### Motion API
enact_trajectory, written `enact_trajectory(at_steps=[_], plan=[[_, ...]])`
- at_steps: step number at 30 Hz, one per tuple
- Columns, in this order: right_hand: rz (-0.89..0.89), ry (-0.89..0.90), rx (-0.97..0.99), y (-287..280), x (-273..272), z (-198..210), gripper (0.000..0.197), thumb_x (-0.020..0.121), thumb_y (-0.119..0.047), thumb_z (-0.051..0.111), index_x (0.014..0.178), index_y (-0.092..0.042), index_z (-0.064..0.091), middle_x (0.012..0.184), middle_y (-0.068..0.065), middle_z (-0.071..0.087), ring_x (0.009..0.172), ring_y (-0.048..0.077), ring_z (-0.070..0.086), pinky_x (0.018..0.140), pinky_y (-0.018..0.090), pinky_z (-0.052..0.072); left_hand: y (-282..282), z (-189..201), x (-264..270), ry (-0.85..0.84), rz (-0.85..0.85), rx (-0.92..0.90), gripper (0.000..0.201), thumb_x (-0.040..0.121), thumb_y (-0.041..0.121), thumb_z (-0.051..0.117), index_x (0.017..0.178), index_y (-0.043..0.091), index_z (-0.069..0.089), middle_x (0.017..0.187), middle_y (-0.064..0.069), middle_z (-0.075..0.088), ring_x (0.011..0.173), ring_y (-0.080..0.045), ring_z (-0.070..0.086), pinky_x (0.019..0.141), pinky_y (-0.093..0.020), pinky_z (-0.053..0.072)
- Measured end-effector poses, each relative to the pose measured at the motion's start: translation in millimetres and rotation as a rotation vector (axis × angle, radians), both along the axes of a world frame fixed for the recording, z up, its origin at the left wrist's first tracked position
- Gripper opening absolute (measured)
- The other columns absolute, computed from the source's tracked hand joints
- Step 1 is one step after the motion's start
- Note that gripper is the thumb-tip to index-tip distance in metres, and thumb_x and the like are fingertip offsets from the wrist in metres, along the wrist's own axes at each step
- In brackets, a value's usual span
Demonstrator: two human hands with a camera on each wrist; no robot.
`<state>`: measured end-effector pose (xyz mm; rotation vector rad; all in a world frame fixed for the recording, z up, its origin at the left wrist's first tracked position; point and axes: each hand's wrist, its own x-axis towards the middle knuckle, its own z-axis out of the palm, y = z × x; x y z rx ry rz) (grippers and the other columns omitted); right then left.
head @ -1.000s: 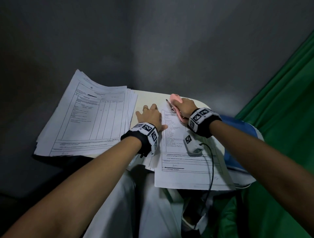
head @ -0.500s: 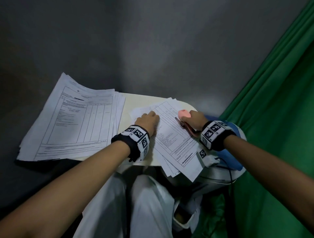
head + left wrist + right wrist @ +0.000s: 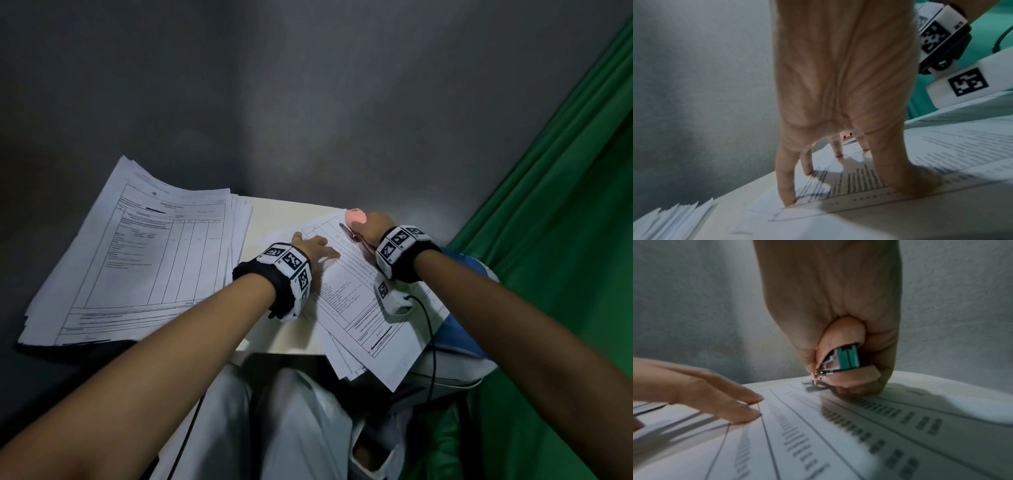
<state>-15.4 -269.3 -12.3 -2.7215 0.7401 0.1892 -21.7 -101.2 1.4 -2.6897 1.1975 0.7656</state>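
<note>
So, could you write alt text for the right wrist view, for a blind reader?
The right hand grips a pink stapler, its metal mouth at the far edge of a printed sheet. The left hand presses the sheet flat beside it.

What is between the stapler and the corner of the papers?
Nothing visible. The right hand holds the pink stapler right at the far corner of the papers. The left hand presses the papers flat off to the side, apart from the stapler.

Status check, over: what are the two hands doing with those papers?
Left hand flat, pressing the sheaf. Right hand grips pink stapler at sheaf's far corner. Nothing blocking; big stack apart, left.
</note>
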Motion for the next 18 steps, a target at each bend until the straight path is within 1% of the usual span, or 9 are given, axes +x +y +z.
enact_trajectory(at_steps=[2,4,7,8,10,12,15,16,18], plan=[[-0.005,0.005,-0.009,-2.8,3.9,-3.3,0.043,0.097,-0.032,0.045,0.121,0.002,0.057,0.121,0.022,0.061,0.108,0.036,0.058,0.078,0.032,0.041,-0.1,2.5,-0.9,-0.035,-0.034,0.027,0.076,0.091,0.011,0.058,0.15,0.032,0.016,0.16,-0.002,0.002,0.147,-0.032,0.007,0.116,-0.046,0.018],[-0.001,0.008,-0.012,-3.3,7.4,-4.4,0.043,0.097,-0.032,0.044,0.12,0.002,0.057,0.12,0.022,0.061,0.105,0.036,0.059,0.075,0.03,0.039,-0.4,4.1,-1.0,-0.046,-0.055,0.047,0.079,0.089,0.011,0.06,0.15,0.032,0.015,0.16,-0.003,0.002,0.147,-0.03,0.007,0.115,-0.046,0.018],[-0.006,-0.007,-0.05,-0.8,11.8,-6.5,0.041,0.098,-0.031,0.044,0.117,0.002,0.057,0.118,0.021,0.062,0.089,0.033,0.055,0.074,0.031,0.039,-0.9,1.3,1.7,-0.021,-0.031,0.053,0.083,0.087,0.008,0.063,0.15,0.035,0.016,0.16,0.0,0.002,0.145,-0.038,0.004,0.112,-0.052,0.025],[-0.001,-0.014,-0.067,0.4,11.8,-6.9,0.041,0.097,-0.032,0.044,0.118,0.002,0.056,0.117,0.021,0.062,0.087,0.032,0.053,0.075,0.032,0.041,-0.6,0.0,3.0,-0.01,-0.019,0.052,0.082,0.087,0.007,0.061,0.149,0.037,0.017,0.16,0.002,0.002,0.145,-0.04,0.003,0.11,-0.053,0.027],[0.01,-0.03,-0.077,-1.3,13.6,-11.7,0.045,0.096,-0.035,0.046,0.122,0.001,0.052,0.119,0.021,0.06,0.096,0.035,0.057,0.079,0.035,0.044,0.5,-2.5,5.0,0.003,-0.013,0.043,0.076,0.09,0.008,0.056,0.149,0.038,0.018,0.159,0.004,0.003,0.144,-0.041,0.003,0.109,-0.053,0.029],[0.018,-0.042,-0.086,-3.6,14.6,-13.3,0.044,0.096,-0.035,0.047,0.122,0.0,0.053,0.119,0.021,0.059,0.103,0.036,0.059,0.078,0.035,0.043,1.2,-2.2,4.6,0.002,-0.014,0.019,0.064,0.095,0.015,0.049,0.148,0.037,0.02,0.159,0.003,0.006,0.144,-0.041,0.004,0.11,-0.051,0.029],[-0.017,-0.043,-0.062,-5.9,20.5,-13.5,0.04,0.096,-0.032,0.046,0.117,0.001,0.058,0.117,0.021,0.062,0.089,0.032,0.056,0.071,0.03,0.039,0.4,-2.8,4.9,0.002,-0.015,0.009,0.059,0.097,0.019,0.045,0.148,0.036,0.021,0.159,0.002,0.007,0.144,-0.041,0.004,0.11,-0.052,0.028],[-0.04,-0.039,-0.045,-4.6,23.0,-12.7,0.041,0.097,-0.032,0.045,0.116,0.001,0.058,0.117,0.021,0.062,0.085,0.031,0.052,0.072,0.03,0.039,0.0,-3.4,5.6,0.006,-0.014,0.013,0.059,0.097,0.019,0.046,0.148,0.037,0.021,0.159,0.002,0.006,0.144,-0.041,0.004,0.11,-0.052,0.028],[-0.09,-0.042,-0.019,-1.9,27.6,-12.7,0.041,0.097,-0.031,0.044,0.116,0.003,0.058,0.119,0.021,0.061,0.086,0.031,0.052,0.075,0.032,0.042,-0.4,-4.2,6.7,0.019,-0.012,0.013,0.061,0.096,0.017,0.046,0.148,0.037,0.022,0.159,0.002,0.006,0.144,-0.041,0.004,0.11,-0.053,0.028]])
